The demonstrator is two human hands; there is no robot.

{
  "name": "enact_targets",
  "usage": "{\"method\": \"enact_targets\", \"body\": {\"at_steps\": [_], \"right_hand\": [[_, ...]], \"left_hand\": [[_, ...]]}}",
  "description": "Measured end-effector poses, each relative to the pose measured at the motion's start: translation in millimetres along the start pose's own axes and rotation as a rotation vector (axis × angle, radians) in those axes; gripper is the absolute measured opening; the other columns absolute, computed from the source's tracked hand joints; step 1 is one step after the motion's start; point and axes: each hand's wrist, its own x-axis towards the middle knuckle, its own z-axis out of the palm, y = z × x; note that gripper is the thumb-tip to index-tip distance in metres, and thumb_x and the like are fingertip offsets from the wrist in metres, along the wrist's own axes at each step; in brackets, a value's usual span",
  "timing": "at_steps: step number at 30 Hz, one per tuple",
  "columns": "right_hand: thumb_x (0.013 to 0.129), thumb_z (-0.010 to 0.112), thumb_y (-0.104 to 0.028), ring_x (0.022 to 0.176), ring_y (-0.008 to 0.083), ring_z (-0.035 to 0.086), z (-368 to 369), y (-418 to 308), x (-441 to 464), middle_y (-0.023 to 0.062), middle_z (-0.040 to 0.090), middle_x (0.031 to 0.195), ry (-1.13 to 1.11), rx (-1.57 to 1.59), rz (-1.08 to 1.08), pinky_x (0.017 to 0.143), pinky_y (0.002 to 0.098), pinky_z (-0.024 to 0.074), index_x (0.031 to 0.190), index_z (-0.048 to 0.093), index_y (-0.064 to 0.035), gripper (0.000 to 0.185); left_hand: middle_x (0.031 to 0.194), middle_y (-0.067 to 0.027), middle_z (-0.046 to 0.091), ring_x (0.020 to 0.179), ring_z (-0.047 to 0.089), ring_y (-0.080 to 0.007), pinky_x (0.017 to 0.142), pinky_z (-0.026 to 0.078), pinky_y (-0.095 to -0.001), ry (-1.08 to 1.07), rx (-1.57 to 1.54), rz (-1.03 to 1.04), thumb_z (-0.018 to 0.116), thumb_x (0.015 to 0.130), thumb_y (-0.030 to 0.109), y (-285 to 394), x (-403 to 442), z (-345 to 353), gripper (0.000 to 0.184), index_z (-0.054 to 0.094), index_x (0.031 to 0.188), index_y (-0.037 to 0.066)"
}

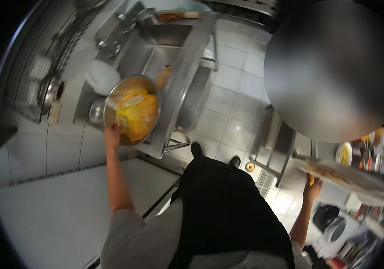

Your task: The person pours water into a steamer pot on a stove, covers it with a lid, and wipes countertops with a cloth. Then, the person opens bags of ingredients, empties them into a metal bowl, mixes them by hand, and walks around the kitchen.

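My left hand [113,134] is closed on the near rim of a large metal bowl [155,117]. Orange and yellow food [139,114] fills the bowl, which is over the left end of the sink counter. On the right, my right hand [313,187] is closed on the near end of a long, flat tray [353,180] that looks wrapped in plastic. Brownish food shows faintly in it. The tray is blurred.
A metal sink [167,40] lies beyond the bowl, with a white container [102,77] and small metal bowl [96,111] beside it. A blurred round shape covers the upper right. A dish of yellow food [345,154] stands on the right counter.
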Motion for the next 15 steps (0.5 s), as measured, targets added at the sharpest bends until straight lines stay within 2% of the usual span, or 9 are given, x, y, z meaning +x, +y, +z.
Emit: {"method": "enact_targets", "body": {"at_steps": [2,3,4,5,6,7,10,12,15], "right_hand": [[0.084,0.055,-0.02,0.077,0.0356,0.06,-25.3,-29.4,1.3,0.0196,0.063,0.083,-0.507,-0.132,0.065,0.066,0.0432,0.0477,0.091,0.061,-0.0012,0.021],[0.082,0.056,-0.017,0.067,0.03,0.061,-31.1,-48.7,-7.0,0.0153,0.062,0.071,-0.513,0.287,-0.098,0.062,0.04,0.0474,0.083,0.061,-0.0021,0.015],[0.081,0.058,-0.014,0.069,0.0219,0.062,-22.9,-61.5,-3.4,0.0135,0.063,0.072,-0.763,0.474,-0.367,0.061,0.0345,0.0468,0.087,0.061,-0.0008,0.014],[0.082,0.06,-0.011,0.068,0.0164,0.06,-67.0,-156.4,10.0,0.0116,0.064,0.076,-1.019,0.743,-0.139,0.061,0.0293,0.0466,0.089,0.061,-0.0001,0.013],[0.083,0.059,-0.008,0.066,0.0154,0.057,-80.0,-225.0,16.4,0.0106,0.063,0.076,-1.08,0.799,-0.111,0.061,0.0263,0.0455,0.09,0.06,0.0012,0.012],[0.082,0.059,-0.01,0.065,0.0165,0.056,-77.3,-287.6,20.3,0.0101,0.06,0.073,-0.92,0.78,-0.443,0.061,0.0277,0.0448,0.09,0.06,0.0011,0.013],[0.081,0.062,-0.014,0.071,0.0303,0.057,-75.9,-471.4,29.1,0.0136,0.058,0.078,-0.661,0.849,-1.052,0.063,0.0371,0.0461,0.09,0.062,-0.0031,0.014],[0.083,0.057,-0.017,0.074,0.0308,0.058,-64.7,-581.0,19.8,0.0146,0.057,0.08,-0.58,0.915,-1.249,0.063,0.041,0.0464,0.09,0.061,-0.0051,0.014],[0.079,0.061,-0.029,0.077,0.0299,0.061,-29.0,-695.5,2.4,0.0166,0.06,0.083,-0.333,0.518,-1.404,0.065,0.0411,0.0493,0.084,0.06,-0.0025,0.027]], "left_hand": [[0.083,-0.0187,0.065,0.078,0.064,-0.0283,0.068,0.048,-0.0349,0.004,-0.143,-0.096,0.064,0.077,0.019,5.4,-13.7,-14.0,0.026,0.064,0.091,-0.002],[0.083,-0.0187,0.065,0.078,0.064,-0.0283,0.068,0.048,-0.0349,0.022,-0.148,-0.137,0.064,0.077,0.019,7.0,-20.0,-20.4,0.026,0.064,0.091,-0.002],[0.081,-0.0172,0.064,0.076,0.063,-0.0261,0.067,0.048,-0.0337,0.061,-0.183,-0.145,0.063,0.077,0.016,9.1,-24.5,-25.6,0.022,0.064,0.091,-0.002],[0.078,-0.0158,0.064,0.073,0.063,-0.024,0.066,0.047,-0.0325,0.101,-0.219,-0.151,0.062,0.078,0.013,6.6,-26.5,-25.0,0.019,0.064,0.091,-0.001],[0.078,-0.0158,0.064,0.073,0.063,-0.024,0.066,0.047,-0.0325,0.116,-0.231,-0.18,0.062,0.078,0.013,-3.0,-26.1,-19.1,0.019,0.064,0.091,-0.001],[0.078,-0.0155,0.064,0.072,0.062,-0.0241,0.066,0.047,-0.0327,0.149,-0.233,-0.141,0.062,0.078,0.012,-17.1,-27.7,-13.4,0.018,0.064,0.09,-0.001],[0.075,-0.012,0.063,0.068,0.059,-0.0192,0.063,0.046,-0.031,0.196,-0.243,-0.133,0.061,0.079,0.008,-21.2,-37.9,-8.5,0.015,0.063,0.09,-0.002],[0.075,-0.0121,0.063,0.068,0.059,-0.0194,0.063,0.046,-0.0305,0.2,-0.325,-0.109,0.062,0.079,0.007,-33.0,-34.9,-3.2,0.014,0.063,0.089,-0.002],[0.081,-0.0166,0.063,0.071,0.061,-0.0279,0.066,0.048,-0.0349,0.238,-0.405,-0.123,0.063,0.077,0.008,-21.8,-37.8,-2.9,0.014,0.064,0.086,-0.002]]}}
